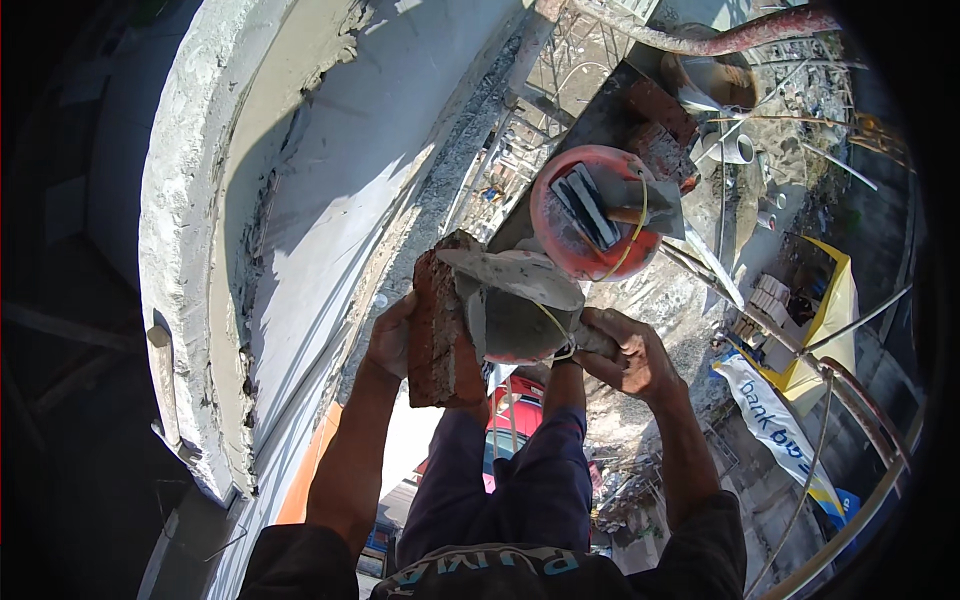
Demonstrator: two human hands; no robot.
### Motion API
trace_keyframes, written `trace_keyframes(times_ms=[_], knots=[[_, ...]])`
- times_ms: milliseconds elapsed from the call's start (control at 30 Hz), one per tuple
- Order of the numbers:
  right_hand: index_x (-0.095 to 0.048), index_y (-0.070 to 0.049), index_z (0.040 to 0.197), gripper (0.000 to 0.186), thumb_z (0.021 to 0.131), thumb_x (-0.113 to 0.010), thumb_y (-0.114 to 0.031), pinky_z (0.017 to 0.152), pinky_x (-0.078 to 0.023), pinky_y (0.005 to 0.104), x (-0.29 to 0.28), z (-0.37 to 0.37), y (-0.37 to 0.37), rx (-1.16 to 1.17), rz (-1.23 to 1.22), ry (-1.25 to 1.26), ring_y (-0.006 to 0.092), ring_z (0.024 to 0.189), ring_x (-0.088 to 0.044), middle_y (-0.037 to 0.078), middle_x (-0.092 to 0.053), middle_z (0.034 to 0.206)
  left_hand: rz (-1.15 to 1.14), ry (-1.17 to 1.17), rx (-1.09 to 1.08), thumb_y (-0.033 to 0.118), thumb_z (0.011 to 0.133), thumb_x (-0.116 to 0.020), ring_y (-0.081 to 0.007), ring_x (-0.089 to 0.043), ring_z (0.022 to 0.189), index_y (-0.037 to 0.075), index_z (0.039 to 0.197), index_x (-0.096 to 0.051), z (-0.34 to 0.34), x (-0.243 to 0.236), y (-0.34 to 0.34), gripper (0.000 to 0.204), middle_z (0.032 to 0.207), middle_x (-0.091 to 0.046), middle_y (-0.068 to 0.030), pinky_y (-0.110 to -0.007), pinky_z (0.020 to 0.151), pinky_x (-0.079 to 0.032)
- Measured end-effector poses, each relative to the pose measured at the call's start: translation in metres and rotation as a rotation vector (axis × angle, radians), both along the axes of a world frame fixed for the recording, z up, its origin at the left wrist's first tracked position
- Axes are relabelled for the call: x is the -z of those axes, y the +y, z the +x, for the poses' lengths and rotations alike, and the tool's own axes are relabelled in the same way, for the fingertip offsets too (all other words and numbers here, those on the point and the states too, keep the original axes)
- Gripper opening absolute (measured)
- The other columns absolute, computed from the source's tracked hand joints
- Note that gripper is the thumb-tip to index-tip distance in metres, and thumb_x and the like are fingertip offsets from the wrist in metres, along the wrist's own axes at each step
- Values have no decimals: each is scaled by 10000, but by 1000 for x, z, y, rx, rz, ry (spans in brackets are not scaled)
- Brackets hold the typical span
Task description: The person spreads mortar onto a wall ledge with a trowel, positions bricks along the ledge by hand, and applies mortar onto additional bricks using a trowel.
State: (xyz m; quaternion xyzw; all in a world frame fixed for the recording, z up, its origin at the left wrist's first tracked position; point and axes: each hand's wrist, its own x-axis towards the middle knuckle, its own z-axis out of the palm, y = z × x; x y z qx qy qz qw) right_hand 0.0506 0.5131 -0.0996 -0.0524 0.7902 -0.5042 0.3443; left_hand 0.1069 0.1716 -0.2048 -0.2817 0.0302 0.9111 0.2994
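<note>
My left hand (388, 338) grips a broken red brick (437, 330) with grey mortar along its side. My right hand (625, 355) is closed on the handle of a trowel (505, 275), whose mortar-coated blade reaches across to the brick's top. Under the blade, between my hands, is a bucket of grey mortar (515, 325) with a yellow handle, partly hidden. Just beyond, a red bucket (560, 240) holds a black-and-white block-like tool, a wooden-handled tool and grey-coated pieces.
I stand high on a narrow platform (525, 232) beside a curved, partly plastered wall (185, 210). A hammer (162, 370) rests on the wall. Red bricks (670, 115), another bucket (705, 80) and scaffold pipes (865, 405) surround me. Far below are rubble, a banner (760, 410) and a red car (515, 400).
</note>
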Motion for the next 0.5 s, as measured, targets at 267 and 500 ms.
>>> trace_keyframes(times_ms=[267, 500], knots=[[-606, -13, 1177, 502, 736, -791, -163, 628, -556, 382, 5, 53, -9, -17, 30, 377, 333, 757, -692, 156, -667, 921, -60, -37, -54, 338, 975, -522, -318, -556, 1224, 13, 1416, -427, 0, 8, 3, 556, 1358, -552, -183, -453, 1065, -427], [-604, -20, 1115, 493, 683, -820, -115, 617, -560, 380, -11, 61, -13, -32, 63, 295, 317, 729, -688, 143, -673, 887, -185, -57, -109, 370, 978, -515, -291, -606, 1148, 41, 1362, -515, -14, 9, 2, 506, 1293, -607, -158, -442, 1007, -473]])
